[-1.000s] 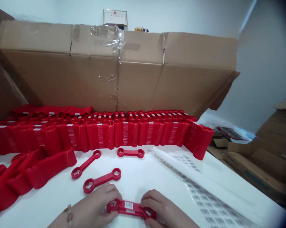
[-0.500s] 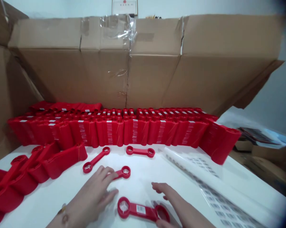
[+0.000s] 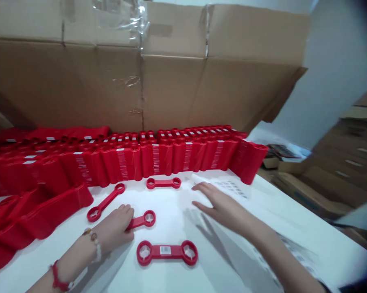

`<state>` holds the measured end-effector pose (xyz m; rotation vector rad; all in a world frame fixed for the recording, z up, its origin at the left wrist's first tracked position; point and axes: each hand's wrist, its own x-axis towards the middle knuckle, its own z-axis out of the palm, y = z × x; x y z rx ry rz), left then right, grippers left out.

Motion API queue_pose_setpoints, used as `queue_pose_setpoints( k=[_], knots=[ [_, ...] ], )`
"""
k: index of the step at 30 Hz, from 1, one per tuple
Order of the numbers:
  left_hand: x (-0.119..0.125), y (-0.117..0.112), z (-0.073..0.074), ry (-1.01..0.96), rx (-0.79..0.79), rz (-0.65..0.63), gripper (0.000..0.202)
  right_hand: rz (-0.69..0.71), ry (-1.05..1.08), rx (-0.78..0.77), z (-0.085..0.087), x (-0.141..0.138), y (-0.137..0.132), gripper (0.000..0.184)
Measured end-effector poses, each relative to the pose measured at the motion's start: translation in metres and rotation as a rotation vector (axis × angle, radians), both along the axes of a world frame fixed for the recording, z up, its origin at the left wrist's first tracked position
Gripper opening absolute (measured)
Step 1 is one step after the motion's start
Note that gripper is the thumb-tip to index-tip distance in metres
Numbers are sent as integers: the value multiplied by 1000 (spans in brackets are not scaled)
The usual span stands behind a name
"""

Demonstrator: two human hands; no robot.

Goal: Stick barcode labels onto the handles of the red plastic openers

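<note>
From my remote seat, the left hand (image 3: 112, 228) is curled over one end of a red plastic double-ring spanner (image 3: 146, 219). It hides that end, so I cannot tell whether it is pinching the piece or only resting on it. The right hand (image 3: 215, 201) is open with its fingers spread, near the edge of a glossy barcode label sheet (image 3: 232, 188), and this one camera doesn't show whether it touches the white surface (image 3: 177, 228). A labelled spanner (image 3: 167, 252) lies flat just below the hands, with two more (image 3: 105, 207) (image 3: 163, 183) farther up. I see two risks: the bracelets (image 3: 95, 246) could snag the nearby spanner and drag it, and a careless reach could knock the banded red stacks (image 3: 122, 160) off their line along the far edge. Pressure on the sheet could also make it slide. Its lower part runs beneath the right arm (image 3: 271, 244) and is hard to make out, and any label on the left-hand spanner is too hidden to check.
</note>
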<state>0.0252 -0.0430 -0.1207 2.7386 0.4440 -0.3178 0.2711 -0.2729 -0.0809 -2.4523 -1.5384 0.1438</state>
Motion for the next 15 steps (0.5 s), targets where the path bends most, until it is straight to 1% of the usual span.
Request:
queue_pose_setpoints(
  k=[1, 3, 4, 6, 8, 10, 11, 13, 15],
  knots=[
    [1, 2, 1, 24, -17, -11, 9, -66, -23, -4, 1, 18, -16, 46],
    [5, 7, 0, 76, -55, -38, 7, -191, -65, -16, 1, 49, -45, 56],
    [7, 10, -1, 102, -77, -56, 7, -223, -69, -30, -1, 60, -55, 60],
    [13, 15, -4, 138, -115, -88, 9, -240, -57, -60, -9, 71, -65, 66],
    [19, 19, -7, 154, -141, -100, 13, -230, -39, -82, -17, 72, -64, 63],
    [23, 21, -8, 134, -148, -81, 14, -227, -29, -85, -19, 67, -57, 52],
    [24, 21, -6, 111, -147, -67, 14, -224, -24, -78, -16, 64, -53, 45],
    [24, 21, 0, 55, -147, -49, 22, -217, -11, -45, -5, 59, -49, 33],
    [22, 21, 9, -5, -153, -44, 34, -204, 7, -1, 10, 56, -47, 32]
  ],
)
